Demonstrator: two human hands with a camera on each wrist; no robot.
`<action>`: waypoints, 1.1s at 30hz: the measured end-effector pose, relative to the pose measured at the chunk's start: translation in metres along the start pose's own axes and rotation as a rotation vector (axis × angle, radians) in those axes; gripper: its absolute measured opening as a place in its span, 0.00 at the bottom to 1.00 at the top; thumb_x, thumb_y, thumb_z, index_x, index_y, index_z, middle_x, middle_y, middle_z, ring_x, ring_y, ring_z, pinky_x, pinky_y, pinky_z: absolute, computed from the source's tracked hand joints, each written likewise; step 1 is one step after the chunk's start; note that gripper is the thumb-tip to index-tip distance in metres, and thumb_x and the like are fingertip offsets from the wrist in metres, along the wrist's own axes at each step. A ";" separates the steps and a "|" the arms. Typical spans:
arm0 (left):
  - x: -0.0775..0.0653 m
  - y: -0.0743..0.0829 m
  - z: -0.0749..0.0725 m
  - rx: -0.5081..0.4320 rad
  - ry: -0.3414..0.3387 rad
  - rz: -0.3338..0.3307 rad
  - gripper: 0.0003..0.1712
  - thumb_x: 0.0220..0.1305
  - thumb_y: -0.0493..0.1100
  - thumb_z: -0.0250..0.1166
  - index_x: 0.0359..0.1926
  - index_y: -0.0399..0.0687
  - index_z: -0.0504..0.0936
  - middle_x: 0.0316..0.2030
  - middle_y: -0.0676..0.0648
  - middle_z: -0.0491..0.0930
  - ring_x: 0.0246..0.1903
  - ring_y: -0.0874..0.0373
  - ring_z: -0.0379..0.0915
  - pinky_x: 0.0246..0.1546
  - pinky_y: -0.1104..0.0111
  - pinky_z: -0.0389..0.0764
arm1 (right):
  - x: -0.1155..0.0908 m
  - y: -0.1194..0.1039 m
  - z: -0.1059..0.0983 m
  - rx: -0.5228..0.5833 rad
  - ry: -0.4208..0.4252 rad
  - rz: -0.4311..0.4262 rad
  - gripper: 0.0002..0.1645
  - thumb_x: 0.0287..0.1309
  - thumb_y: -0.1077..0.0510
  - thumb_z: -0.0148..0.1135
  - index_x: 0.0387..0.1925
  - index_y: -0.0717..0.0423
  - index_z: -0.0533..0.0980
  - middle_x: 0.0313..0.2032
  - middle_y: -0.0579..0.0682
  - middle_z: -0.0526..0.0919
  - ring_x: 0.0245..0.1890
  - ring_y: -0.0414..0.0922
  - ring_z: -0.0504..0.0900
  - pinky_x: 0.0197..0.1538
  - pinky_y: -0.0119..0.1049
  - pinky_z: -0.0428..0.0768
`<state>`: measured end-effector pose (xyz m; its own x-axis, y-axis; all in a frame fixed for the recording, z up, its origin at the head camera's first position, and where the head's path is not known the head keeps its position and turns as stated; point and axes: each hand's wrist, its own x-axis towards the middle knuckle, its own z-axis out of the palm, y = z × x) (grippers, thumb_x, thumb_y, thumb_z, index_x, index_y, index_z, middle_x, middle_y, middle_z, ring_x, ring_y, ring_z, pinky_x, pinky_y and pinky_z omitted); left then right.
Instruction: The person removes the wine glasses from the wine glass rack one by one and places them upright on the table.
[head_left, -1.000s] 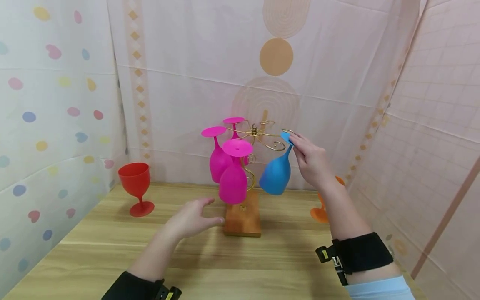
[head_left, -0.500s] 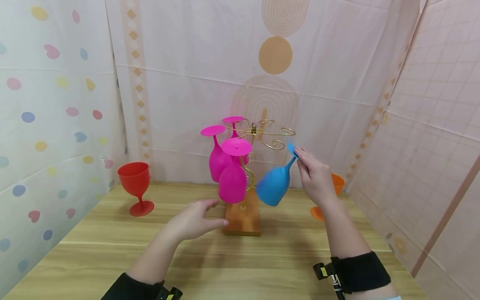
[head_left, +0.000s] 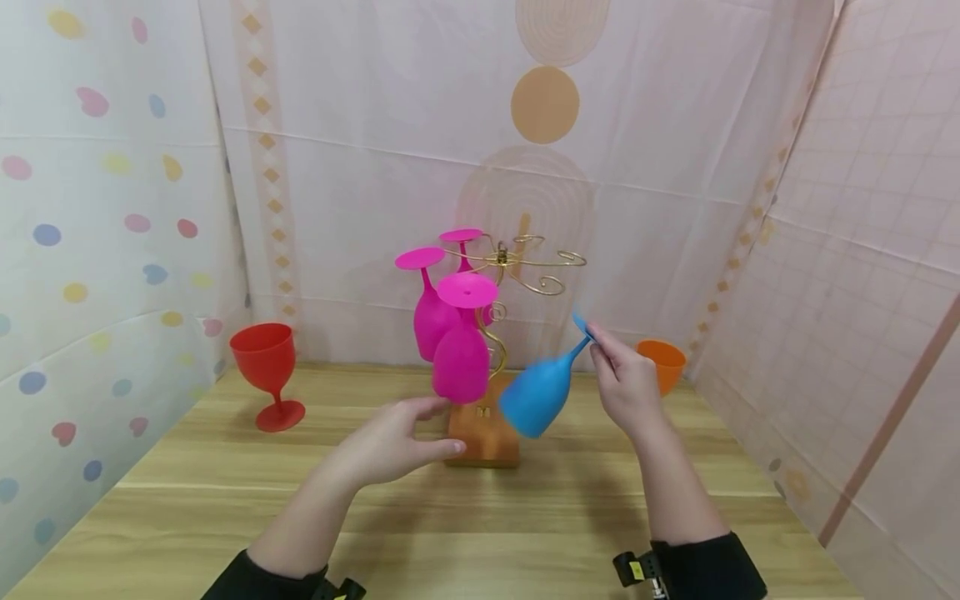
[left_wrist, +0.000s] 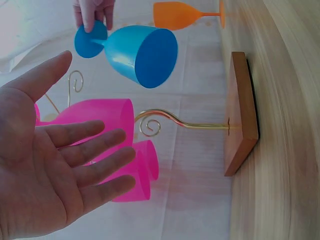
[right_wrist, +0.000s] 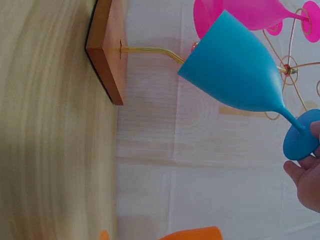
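My right hand [head_left: 630,385] pinches the foot of a blue goblet [head_left: 537,395] between thumb and fingers. The goblet hangs tilted, its mouth pointing down and to the left, apart from the gold wire rack [head_left: 525,262]. Several pink goblets hang upside down on the left side of the rack, the nearest pink goblet [head_left: 461,363] in front. My left hand [head_left: 390,442] hovers just below that nearest one, thumb and fingers spread and holding nothing. In the left wrist view the left palm [left_wrist: 40,185] faces the camera, fingers extended.
The rack's wooden base [head_left: 480,435] stands on the wood-grain table [head_left: 525,542]. A red goblet [head_left: 264,358] stands upright at the left. An orange goblet [head_left: 663,362] stands at the right, partly behind my right hand. Patterned curtains [head_left: 360,167] border the table.
My right hand has brought the blue goblet down and off the right arm of the rack, tilting it further. My left hand has barely moved and stays open.
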<state>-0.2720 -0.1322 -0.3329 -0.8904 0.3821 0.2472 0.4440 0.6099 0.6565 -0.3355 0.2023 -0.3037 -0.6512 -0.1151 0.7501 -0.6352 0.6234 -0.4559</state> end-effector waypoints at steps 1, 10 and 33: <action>0.000 0.001 0.000 -0.006 0.004 0.006 0.40 0.60 0.62 0.73 0.68 0.48 0.77 0.63 0.52 0.77 0.65 0.48 0.72 0.65 0.46 0.72 | -0.002 0.001 0.001 0.001 -0.001 0.012 0.22 0.76 0.62 0.55 0.67 0.58 0.75 0.61 0.55 0.80 0.51 0.51 0.86 0.52 0.41 0.85; 0.001 0.014 -0.003 -0.070 0.069 0.022 0.42 0.60 0.62 0.73 0.69 0.47 0.75 0.61 0.50 0.79 0.64 0.47 0.72 0.63 0.44 0.73 | -0.017 0.000 0.008 0.073 -0.006 0.155 0.21 0.75 0.60 0.56 0.65 0.59 0.77 0.59 0.58 0.81 0.22 0.48 0.77 0.20 0.31 0.70; -0.001 0.023 0.013 -0.038 0.255 0.170 0.53 0.53 0.63 0.78 0.73 0.44 0.68 0.68 0.45 0.71 0.66 0.47 0.68 0.56 0.46 0.79 | -0.029 -0.009 0.025 0.162 -0.094 0.294 0.21 0.75 0.59 0.57 0.64 0.62 0.77 0.55 0.59 0.84 0.54 0.53 0.84 0.53 0.47 0.83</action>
<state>-0.2600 -0.1097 -0.3276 -0.8020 0.2871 0.5239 0.5893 0.5237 0.6152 -0.3209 0.1807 -0.3333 -0.8467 -0.0247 0.5314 -0.4677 0.5106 -0.7215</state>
